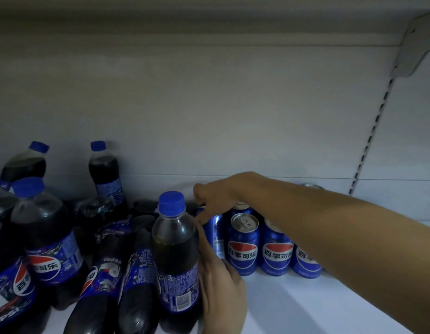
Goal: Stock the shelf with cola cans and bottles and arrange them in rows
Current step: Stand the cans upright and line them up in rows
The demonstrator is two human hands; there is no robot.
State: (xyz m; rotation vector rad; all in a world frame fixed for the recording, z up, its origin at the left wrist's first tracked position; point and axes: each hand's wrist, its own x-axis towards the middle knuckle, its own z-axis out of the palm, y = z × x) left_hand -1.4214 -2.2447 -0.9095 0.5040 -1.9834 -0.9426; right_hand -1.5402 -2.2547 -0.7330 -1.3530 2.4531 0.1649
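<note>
While tidying the seam between bottles and cans: arranging step, judged well along on the can side and barely begun on the bottle side. Right hand [210, 197] stretched across from 3 o'clock, fingers curled down over the top rim of the can [216, 235] at the left end of the rows [244, 249], gripping it. Left hand [221, 290] up from 6 o'clock, pressed to the right flank of the upright bottle [175, 249], one finger laid straight along it; hard to tell whether gripping or only steadying, with the far side hidden. Can upright, squeezed just between bottle at 9 o'clock and rows at 3 o'clock.

Next, probably: seat the can flush with its row, then stand up the fallen bottles [105, 280] lying at 9 o'clock of the upright one. Calls for a level set-down, no knock to the neighbours, and a clear path for the left hand.

Cans: thin smooth metal, glossy blue, dull silver lids with pull tabs; rigid cylinders, likely to slide easily. Bottles: clear soft plastic, dark cola inside, ridged blue caps, crinkly film labels, waisted bodies; round enough to roll when lying flat. Shelf [305, 309]: white, smooth, most likely painted metal.
</note>
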